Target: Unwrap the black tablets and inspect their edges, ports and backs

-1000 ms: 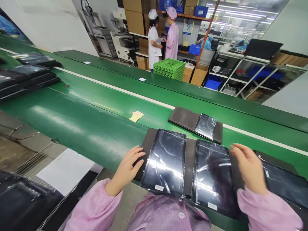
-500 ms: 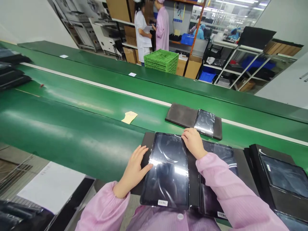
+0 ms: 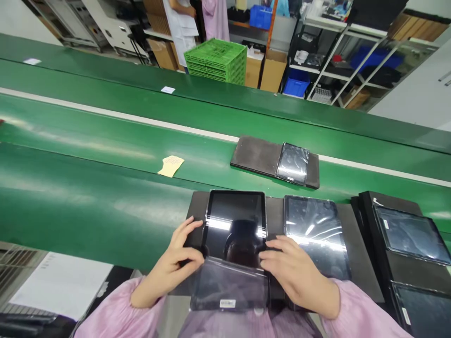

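Observation:
A tablet (image 3: 236, 225) lies on a dark foam board (image 3: 197, 206) in front of me. Its upper screen is bare and glossy, while a clear protective film (image 3: 229, 281) with a small white label covers the lower part. My left hand (image 3: 169, 263) is open at the tablet's left edge, fingers apart, thumb by the film's upper edge. Over the right edge, my right hand (image 3: 296, 267) has its fingers curled at the film's upper corner; its thumb is hidden. A second film-covered tablet (image 3: 317, 230) rests on the same board, partly behind my right hand.
Across the green conveyor (image 3: 116, 136) lies another foam board (image 3: 255, 155) bearing a tablet (image 3: 293, 163). Stacked boards with tablets (image 3: 416, 234) stand at right. A yellow paper scrap (image 3: 171, 165) is left of centre. Green crates (image 3: 216, 58) and two people are beyond the conveyor.
The film has come down from the tablet's top to its lower part. My right hand has moved from the upper right corner down the right side. The view has tilted downward.

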Tool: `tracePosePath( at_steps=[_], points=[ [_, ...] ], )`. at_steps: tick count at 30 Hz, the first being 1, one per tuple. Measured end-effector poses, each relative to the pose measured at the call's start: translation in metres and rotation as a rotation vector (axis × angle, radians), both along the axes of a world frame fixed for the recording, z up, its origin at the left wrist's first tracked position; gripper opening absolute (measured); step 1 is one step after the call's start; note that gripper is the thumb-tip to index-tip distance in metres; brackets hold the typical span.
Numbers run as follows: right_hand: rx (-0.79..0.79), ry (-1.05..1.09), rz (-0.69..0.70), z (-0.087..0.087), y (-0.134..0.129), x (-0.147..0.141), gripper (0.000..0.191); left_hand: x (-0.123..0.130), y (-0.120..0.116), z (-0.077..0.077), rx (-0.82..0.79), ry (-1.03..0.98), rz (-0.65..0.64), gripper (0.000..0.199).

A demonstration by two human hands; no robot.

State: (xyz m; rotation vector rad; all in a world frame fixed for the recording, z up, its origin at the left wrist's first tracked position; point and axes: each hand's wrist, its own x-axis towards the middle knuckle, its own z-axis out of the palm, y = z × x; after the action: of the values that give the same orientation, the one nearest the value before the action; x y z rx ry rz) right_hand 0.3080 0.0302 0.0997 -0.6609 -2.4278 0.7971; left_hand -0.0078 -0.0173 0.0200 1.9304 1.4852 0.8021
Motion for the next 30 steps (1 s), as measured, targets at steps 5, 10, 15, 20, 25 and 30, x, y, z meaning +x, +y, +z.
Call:
tracePosePath(
  at_steps=[5,10,15,20,25,30],
  points=[
    [0.189,-0.17,0.203,-0.027,-0.018,0.005,0.035,0.006,0.041,-0.006,-0.076,0.031,0.299,0.038],
    [0.435,-0.233,0.072,-0.031,-0.015,-0.005,0.037,0.013,0.095,0.003,-0.182,-0.072,0.44,0.073],
    [0.545,-0.309,0.039,-0.03,0.029,-0.024,0.015,0.013,0.108,0.014,-0.356,-0.21,0.39,0.084],
    [0.113,-0.03,-0.381,-0.035,0.097,-0.042,0.016,0.013,0.104,0.015,-0.345,-0.276,0.387,0.079],
    [-0.293,0.188,-0.735,-0.037,0.122,-0.041,0.016,0.013,0.105,0.013,-0.336,-0.335,0.409,0.07],
    [0.107,0.091,-0.422,-0.023,0.076,-0.026,0.015,0.014,0.106,0.011,-0.325,-0.277,0.43,0.07]
  ],
)
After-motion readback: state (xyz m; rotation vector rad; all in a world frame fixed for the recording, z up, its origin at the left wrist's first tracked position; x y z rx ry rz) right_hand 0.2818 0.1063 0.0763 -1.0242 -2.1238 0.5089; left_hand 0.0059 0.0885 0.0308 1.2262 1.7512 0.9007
